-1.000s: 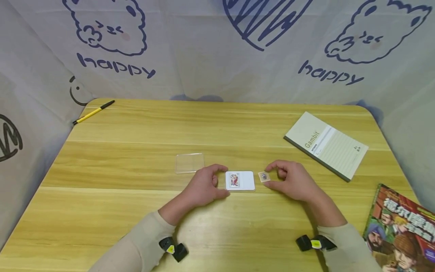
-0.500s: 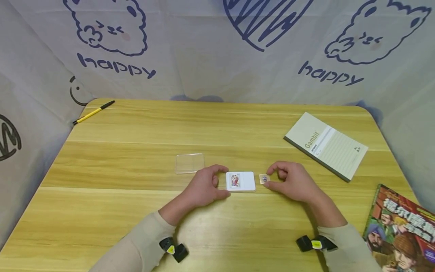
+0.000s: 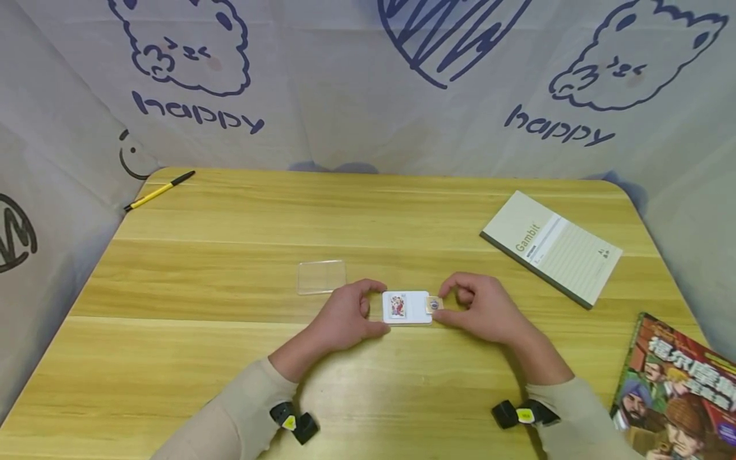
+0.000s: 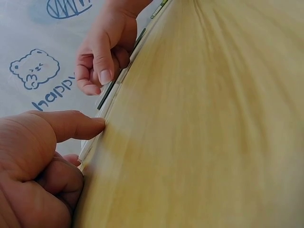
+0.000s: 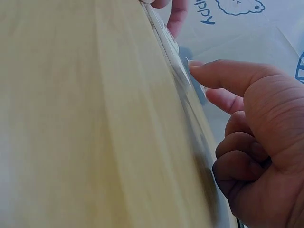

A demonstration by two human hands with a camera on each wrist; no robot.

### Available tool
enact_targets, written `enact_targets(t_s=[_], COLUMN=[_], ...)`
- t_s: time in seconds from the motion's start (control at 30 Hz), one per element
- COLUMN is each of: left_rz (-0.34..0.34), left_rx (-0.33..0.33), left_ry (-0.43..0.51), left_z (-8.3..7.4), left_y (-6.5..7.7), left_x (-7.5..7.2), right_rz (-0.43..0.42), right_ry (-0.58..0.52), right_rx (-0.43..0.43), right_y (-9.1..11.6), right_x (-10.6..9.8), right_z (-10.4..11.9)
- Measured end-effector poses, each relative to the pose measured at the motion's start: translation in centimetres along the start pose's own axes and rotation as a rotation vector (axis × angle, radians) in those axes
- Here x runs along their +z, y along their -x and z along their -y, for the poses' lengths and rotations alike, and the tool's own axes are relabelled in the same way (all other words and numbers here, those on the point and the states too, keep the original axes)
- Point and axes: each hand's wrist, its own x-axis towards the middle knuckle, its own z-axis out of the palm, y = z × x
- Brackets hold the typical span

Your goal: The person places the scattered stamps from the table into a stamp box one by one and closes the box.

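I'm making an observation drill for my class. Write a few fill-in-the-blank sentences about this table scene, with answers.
The left hand holds a card whose plain surface is ____.
The right hand pinches a small piece at the card's end farther from the ____ hand.
The largest printed word on the notebook is ____.
The pen is black and ____.

Missing words: white; left; Gambit; yellow.

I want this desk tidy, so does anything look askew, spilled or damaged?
No spill or damage shows. The yellow pen lies aslant at the far-left corner of the table, one end right by the edge; it might roll off. The notebook also sits askew to the table's edges.
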Motion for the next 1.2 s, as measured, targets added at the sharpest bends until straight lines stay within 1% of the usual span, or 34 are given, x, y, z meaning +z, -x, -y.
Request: enact_targets(t_s=[0.4,0.7,0.87,1.03,1.2], left_rz=[0.001,0.004,0.004,0.001,0.003], left_rx=[-0.002,-0.003,-0.001,0.001,0.005], left_ry=[0.011,0.009,0.005,0.008,0.006], left_z=[0.0,0.0,0.0,-0.1,0.0], left_y=[-0.1,0.0,0.0,0.0,0.0], left_x=[-0.1,-0.1,-0.1,-0.1,-0.1], right_rz=[0.048,0.070,0.084,0.086,0.080], right_ry=[0.009,0.014,-0.003,-0.054,-0.091], right_rx=[-0.010,0.031,0.049,0.048,0.040], right_y=[-1.2,-1.5,-1.6,-1.7,-1.0], right_x=[0.9,1.1,1.1,0.9,0.6], right_z=[0.7,0.7,0.4,0.3,0.6])
